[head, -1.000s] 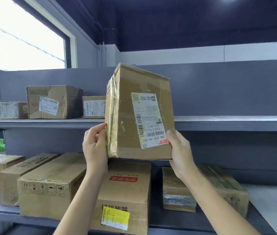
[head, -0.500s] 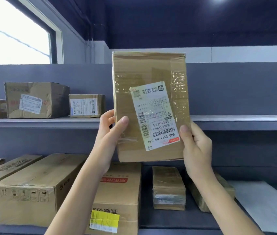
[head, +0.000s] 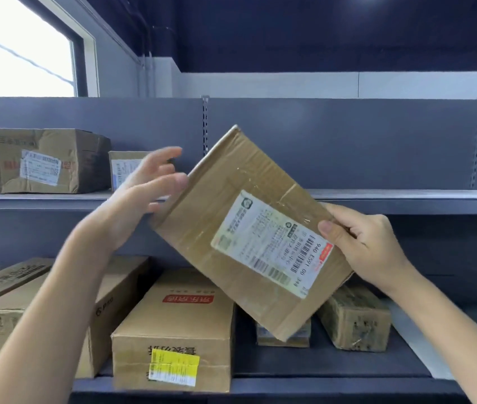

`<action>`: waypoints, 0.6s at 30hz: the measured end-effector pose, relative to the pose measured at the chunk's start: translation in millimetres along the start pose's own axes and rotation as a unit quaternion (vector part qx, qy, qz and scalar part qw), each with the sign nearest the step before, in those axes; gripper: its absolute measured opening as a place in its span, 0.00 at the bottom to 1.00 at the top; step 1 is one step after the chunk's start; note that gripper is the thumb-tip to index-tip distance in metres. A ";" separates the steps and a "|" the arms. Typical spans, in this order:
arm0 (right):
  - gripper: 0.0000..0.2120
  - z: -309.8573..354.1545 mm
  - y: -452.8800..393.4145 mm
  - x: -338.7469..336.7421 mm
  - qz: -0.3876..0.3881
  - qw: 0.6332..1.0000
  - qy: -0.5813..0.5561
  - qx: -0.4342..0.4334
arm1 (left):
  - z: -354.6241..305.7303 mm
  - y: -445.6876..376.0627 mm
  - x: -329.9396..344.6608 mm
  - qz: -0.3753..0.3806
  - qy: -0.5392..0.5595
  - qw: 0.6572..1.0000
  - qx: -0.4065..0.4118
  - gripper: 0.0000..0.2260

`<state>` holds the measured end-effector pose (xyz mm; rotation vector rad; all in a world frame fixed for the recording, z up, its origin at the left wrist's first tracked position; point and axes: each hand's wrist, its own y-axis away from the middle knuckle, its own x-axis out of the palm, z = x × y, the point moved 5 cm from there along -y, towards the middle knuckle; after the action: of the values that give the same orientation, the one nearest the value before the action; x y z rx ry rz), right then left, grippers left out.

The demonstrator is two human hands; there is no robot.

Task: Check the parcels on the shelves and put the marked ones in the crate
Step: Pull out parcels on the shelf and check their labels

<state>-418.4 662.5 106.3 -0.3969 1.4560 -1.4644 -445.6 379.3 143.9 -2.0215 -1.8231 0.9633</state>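
Observation:
I hold a flat brown cardboard parcel (head: 231, 205) in front of the shelves, tilted with its top leaning left. A white shipping label with barcodes and a small red mark faces me. My right hand (head: 368, 246) grips the parcel's right edge, thumb on the front by the label. My left hand (head: 141, 199) is at the upper left edge, fingers spread, thumb touching the box. No crate is in view.
The upper grey shelf (head: 406, 196) carries labelled boxes (head: 50, 161) at the left. The lower shelf (head: 333, 383) holds several long cartons (head: 179, 325), one with a yellow sticker, and small taped parcels (head: 356, 319). A window is at the upper left.
The parcel has swung from upright to tilted, top leaning left, and dropped lower. My left hand has loosened from a grip to spread fingers. The view has shifted right.

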 end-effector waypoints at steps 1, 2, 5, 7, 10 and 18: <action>0.15 0.8 -0.4 -1.1 0.030 0.999 -0.010 -0.003 | 2.4 2.4 6.8 0.084 -0.009 0.995 -0.043 0.38; 0.14 1.1 -0.3 -1.5 0.058 0.998 -0.019 -0.002 | 5.2 6.1 13.8 0.149 0.004 0.986 -0.074 0.40; 0.13 1.0 0.0 -3.6 0.081 0.996 -0.041 0.010 | 13.1 10.1 28.6 0.188 0.059 0.978 -0.073 0.38; 0.14 -1.6 2.1 -7.8 0.033 0.996 -0.078 0.031 | 14.4 11.8 35.9 0.157 0.136 0.978 -0.034 0.23; 0.21 -13.6 17.0 -11.6 -0.085 0.980 -0.155 0.091 | 27.5 21.3 42.4 0.094 0.235 0.967 0.015 0.16; 0.38 -18.9 72.7 42.4 -0.188 0.851 -0.399 0.284 | 62.5 76.4 75.7 -0.197 0.339 0.916 0.084 0.27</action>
<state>-423.4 655.0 20.5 -0.8204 0.2575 -1.6567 -424.5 422.6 29.2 -1.5164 -1.5802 0.2351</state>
